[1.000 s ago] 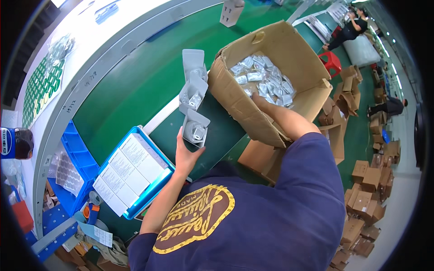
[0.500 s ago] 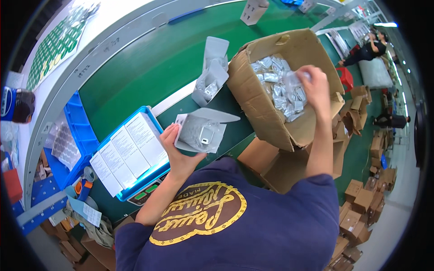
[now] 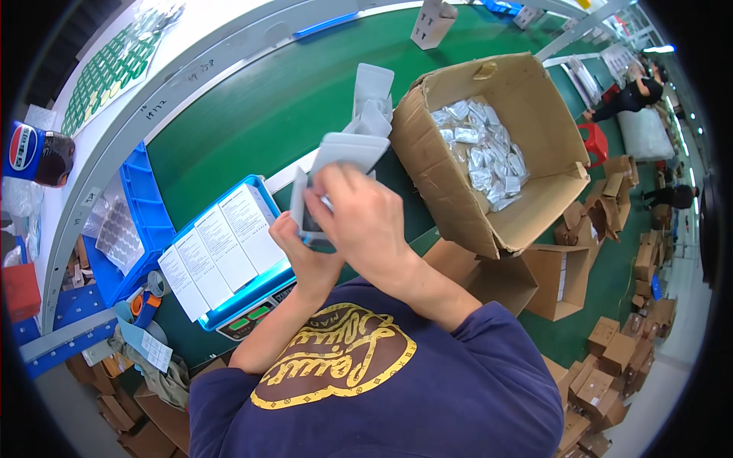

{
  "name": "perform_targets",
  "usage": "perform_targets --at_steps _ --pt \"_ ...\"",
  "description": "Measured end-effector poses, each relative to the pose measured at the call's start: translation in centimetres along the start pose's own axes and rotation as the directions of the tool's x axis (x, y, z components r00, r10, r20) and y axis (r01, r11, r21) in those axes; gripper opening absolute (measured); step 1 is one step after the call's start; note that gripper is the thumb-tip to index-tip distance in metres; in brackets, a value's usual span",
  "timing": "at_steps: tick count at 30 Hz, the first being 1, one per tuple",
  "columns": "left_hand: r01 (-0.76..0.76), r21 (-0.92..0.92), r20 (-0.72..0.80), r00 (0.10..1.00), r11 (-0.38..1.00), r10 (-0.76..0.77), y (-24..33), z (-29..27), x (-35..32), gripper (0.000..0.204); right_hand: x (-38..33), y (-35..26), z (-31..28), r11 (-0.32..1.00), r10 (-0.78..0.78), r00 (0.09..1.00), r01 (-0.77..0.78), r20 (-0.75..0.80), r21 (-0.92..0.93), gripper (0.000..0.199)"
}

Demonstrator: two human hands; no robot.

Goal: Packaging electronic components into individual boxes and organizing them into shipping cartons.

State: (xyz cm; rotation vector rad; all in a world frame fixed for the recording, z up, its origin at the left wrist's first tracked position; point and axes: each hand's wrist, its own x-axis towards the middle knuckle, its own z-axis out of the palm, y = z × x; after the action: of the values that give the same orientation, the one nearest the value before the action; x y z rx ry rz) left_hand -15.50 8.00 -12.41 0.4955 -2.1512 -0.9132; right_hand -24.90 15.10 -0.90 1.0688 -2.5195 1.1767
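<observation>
My left hand [image 3: 307,263] is wrapped around a small white box [image 3: 356,149] with its lid flap raised. Over the mouth of that box is my right hand [image 3: 363,217], fingers bent together and pointing down inside. The hand covers the box's contents, so what the fingers grip cannot be made out. Just beyond stands another small box [image 3: 374,82] with its flap up, partly hidden. To the right, a large open carton [image 3: 431,179] holds many silvery packets in clear plastic [image 3: 489,160].
Several printed white boxes [image 3: 217,252] lie side by side on a blue-topped scale [image 3: 281,281] at left. A blue bin [image 3: 145,206] and a drink bottle [image 3: 55,159] are farther left. A white box [image 3: 433,24] stands on the green bench [image 3: 259,99]. Brown cartons [image 3: 611,343] fill the right floor.
My right hand has left the large carton, where it held a clear plastic bag, and moved left into the small box. My left hand still holds that box.
</observation>
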Motion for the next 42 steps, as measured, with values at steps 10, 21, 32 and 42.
perform_targets --at_steps 10,21,32,42 --pt "0.097 -0.225 0.011 0.995 0.970 -0.097 -0.9 -2.6 -2.0 0.090 -2.5 2.1 -2.2 0.896 -0.441 0.835 0.429 0.329 0.113 0.055" --pt "0.096 -0.539 0.417 0.894 0.837 0.166 0.9 -10.0 0.3 0.109 -7.0 3.8 0.7 0.445 -0.319 0.946 0.202 -0.057 0.873 0.082" --pt "0.353 -0.499 0.527 0.849 0.792 -0.047 1.6 -10.6 0.0 0.057 -6.8 2.5 -0.1 0.783 -0.162 0.942 -0.057 0.293 0.619 0.056" --pt "0.497 -0.492 0.570 0.805 0.715 -0.168 3.0 -9.8 1.1 0.056 -3.4 1.4 -0.8 0.601 -0.260 0.883 -0.169 0.390 0.782 0.018"
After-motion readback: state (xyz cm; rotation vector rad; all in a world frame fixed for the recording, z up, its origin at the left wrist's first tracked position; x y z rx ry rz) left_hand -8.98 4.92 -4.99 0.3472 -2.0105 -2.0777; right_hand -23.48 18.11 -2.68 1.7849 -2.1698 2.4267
